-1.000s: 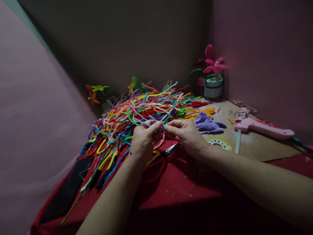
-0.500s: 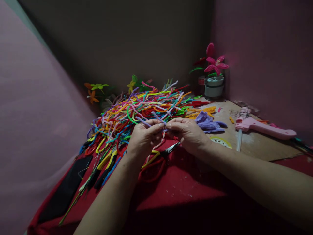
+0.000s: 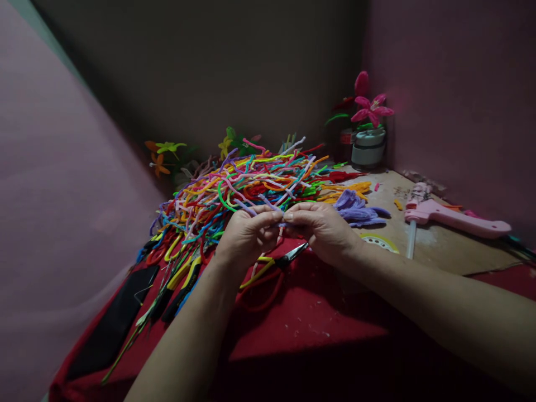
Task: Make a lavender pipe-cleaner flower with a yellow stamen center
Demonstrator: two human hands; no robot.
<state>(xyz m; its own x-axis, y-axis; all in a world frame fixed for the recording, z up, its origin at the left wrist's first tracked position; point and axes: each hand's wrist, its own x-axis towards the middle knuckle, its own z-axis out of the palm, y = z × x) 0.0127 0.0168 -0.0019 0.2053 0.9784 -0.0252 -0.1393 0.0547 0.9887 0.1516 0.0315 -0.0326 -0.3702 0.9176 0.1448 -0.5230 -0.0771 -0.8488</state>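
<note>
Hardly anything has moved since the earlier frame. Across the far middle, the pile [image 3: 251, 178] is heaped loosely, seemingly to keep every colour within reach. Nearer, the left hand [image 3: 247, 231] and right hand [image 3: 321, 224] pinch purple stems [image 3: 271, 203] between them, tips almost meeting, likely for fine control. Scissors [image 3: 282, 261] lie just nearer, probably to stay handy.

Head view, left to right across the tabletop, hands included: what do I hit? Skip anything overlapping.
Black phone-like slab → yellow-and-black-handled pliers → left hand → right hand → yellow-rimmed tape roll → pink glue gun.
</note>
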